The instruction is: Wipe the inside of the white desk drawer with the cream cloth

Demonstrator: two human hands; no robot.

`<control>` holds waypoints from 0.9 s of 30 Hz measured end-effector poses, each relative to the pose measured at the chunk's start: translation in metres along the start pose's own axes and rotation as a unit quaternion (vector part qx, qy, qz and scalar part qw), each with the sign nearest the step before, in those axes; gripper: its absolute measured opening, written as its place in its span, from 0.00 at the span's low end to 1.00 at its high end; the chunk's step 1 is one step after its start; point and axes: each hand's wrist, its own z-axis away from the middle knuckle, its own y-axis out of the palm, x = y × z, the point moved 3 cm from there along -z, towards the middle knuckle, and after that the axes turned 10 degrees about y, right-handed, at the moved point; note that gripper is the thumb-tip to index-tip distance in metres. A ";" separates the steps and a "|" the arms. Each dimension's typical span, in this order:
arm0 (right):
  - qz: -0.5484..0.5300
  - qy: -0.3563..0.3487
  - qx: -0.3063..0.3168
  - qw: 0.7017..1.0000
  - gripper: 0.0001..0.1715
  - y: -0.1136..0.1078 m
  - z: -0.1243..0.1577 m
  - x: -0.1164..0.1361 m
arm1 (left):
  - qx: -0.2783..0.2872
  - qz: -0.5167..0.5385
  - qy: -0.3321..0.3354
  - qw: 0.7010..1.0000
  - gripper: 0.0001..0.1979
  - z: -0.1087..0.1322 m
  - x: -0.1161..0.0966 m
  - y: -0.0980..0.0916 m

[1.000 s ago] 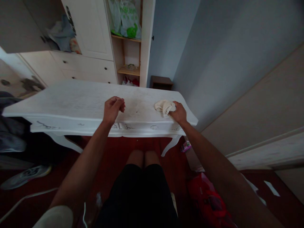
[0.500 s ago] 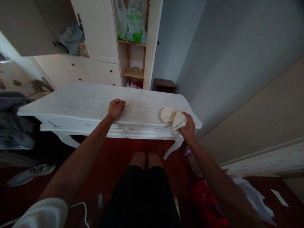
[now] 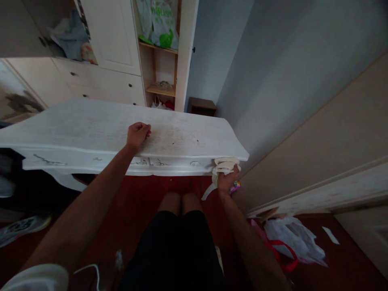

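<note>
A person's right hand [image 3: 226,180] grips a crumpled cream cloth [image 3: 223,165] against the front edge of a white tabletop [image 3: 91,125], just below its right corner. The cloth bunches above the fingers, pressed to the drawer front beside a small round knob [image 3: 194,163]. The left hand [image 3: 137,134] rests in a loose fist on the tabletop near its front edge, holding nothing visible, well apart from the cloth. Behind stands a white wardrobe [image 3: 112,36] with plastic bags [image 3: 157,22] on an open shelf. A red-handled bag [image 3: 291,242] lies on the dark red floor [image 3: 142,194].
</note>
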 end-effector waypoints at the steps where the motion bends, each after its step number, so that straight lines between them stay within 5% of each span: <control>1: 0.008 0.015 -0.007 1.000 0.37 0.006 0.005 0.007 | -0.002 0.001 0.001 1.000 0.09 0.001 -0.001 0.000; 9: -0.031 0.070 0.131 0.988 0.35 0.041 0.083 0.063 | -0.019 0.001 -0.002 1.000 0.09 0.002 -0.003 0.001; 13: -0.081 0.156 0.110 0.978 0.31 0.056 0.099 0.080 | -0.020 -0.003 -0.004 1.000 0.10 0.001 -0.002 0.000; 16: -0.183 0.273 0.096 0.939 0.31 0.067 0.100 0.088 | -0.019 -0.004 0.001 1.000 0.10 0.000 -0.002 0.000; 20: -0.360 0.405 0.081 0.837 0.35 0.080 0.118 0.103 | -0.023 -0.001 0.006 1.000 0.09 -0.001 -0.001 0.001; 23: -0.433 0.431 0.156 0.776 0.32 0.093 0.144 0.124 | -0.029 0.008 0.005 1.000 0.08 -0.001 0.001 0.000; 27: -0.411 0.370 0.264 0.790 0.27 0.110 0.169 0.155 | -0.031 0.015 0.006 0.999 0.08 0.000 0.002 -0.002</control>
